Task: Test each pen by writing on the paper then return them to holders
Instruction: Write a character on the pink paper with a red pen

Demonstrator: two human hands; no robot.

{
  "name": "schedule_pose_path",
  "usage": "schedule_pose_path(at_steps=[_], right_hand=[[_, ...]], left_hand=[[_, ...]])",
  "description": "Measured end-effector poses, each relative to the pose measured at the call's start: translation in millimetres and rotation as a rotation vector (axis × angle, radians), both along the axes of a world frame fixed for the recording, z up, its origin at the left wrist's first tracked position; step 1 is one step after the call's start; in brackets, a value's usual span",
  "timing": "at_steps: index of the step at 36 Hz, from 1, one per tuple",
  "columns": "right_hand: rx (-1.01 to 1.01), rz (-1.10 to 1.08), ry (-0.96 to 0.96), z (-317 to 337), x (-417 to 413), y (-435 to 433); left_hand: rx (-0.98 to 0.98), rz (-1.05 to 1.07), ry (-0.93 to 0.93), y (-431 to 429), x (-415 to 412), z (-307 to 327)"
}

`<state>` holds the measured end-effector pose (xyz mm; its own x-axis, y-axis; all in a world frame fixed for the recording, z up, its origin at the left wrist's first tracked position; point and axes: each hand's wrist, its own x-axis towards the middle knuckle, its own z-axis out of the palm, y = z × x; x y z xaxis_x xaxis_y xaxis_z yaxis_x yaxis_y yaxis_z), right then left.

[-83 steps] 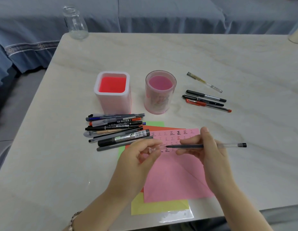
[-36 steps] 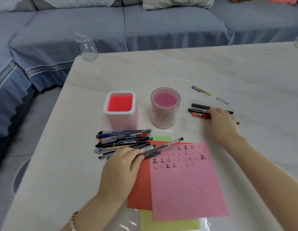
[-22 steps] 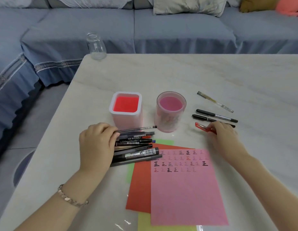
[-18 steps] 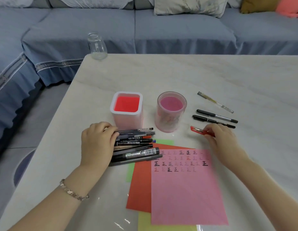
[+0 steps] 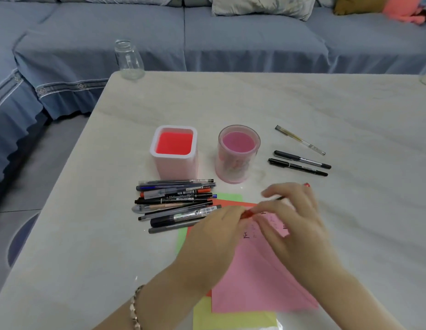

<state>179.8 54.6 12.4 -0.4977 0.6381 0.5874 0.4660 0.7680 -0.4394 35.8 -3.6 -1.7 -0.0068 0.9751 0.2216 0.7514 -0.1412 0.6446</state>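
Head view, red pen (image 5: 247, 214) slanting up-right

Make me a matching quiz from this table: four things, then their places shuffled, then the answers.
1. clear glass jar
2. red pen
3. round translucent pink holder
4. pile of mixed pens

A. pinched between left hand and right hand, above pink paper sheet
B. at the marble table's far left corner
C. just right of the square pink holder
D. on the near side of that square holder

Pairs: 1-B, 2-A, 3-C, 4-D
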Motion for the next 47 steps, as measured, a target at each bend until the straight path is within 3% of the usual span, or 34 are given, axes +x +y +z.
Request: schedule_pose_path(at_steps=[2,4,7,9,16,22,25,28,32,39,43,47], right_hand=[[-0.157,-0.195,0.169,4,-1,-9],[-0.509,-0.364,0.368,8,-3,-14],[-1.084,-0.272,0.573,6,-2,-12],[-1.274,-0.119,0.663,4,-4,-11],[-1.240,-0.249,0.720,-10,-19,-15],[-1.249,-0.068,0.730,-5,-12,-17],[-1.236,-0.052,0.748,-6,-10,-19],[-1.157,-0.184,0.775,-10,-6,-17],[-1.112,-0.346,0.747,-19,8,-14],[-1.109,-0.481,0.709,-32,33,-13],[-1.056,-0.515,0.700,-36,44,-11],[-1.039,-0.476,0.754,-38,49,-6]], left_hand=[[-0.054,0.081,-0.134,0,2,4],[-0.038,0.082,-0.204,0,4,4],[-0.016,-0.040,-0.221,1,8,6],[-0.021,-0.137,-0.195,2,12,4],[-0.109,-0.146,-0.317,-5,15,-3],[-0.198,-0.202,-0.289,-6,4,1],[-0.146,-0.169,-0.122,-11,1,-2],[-0.078,-0.055,0.053,-14,-7,-16],[0.166,0.060,0.348,-15,-21,-45],[0.218,0.074,0.525,-21,-29,-66],[0.260,0.057,0.418,-18,-8,-59],[0.179,-0.142,0.343,-14,23,-54]])
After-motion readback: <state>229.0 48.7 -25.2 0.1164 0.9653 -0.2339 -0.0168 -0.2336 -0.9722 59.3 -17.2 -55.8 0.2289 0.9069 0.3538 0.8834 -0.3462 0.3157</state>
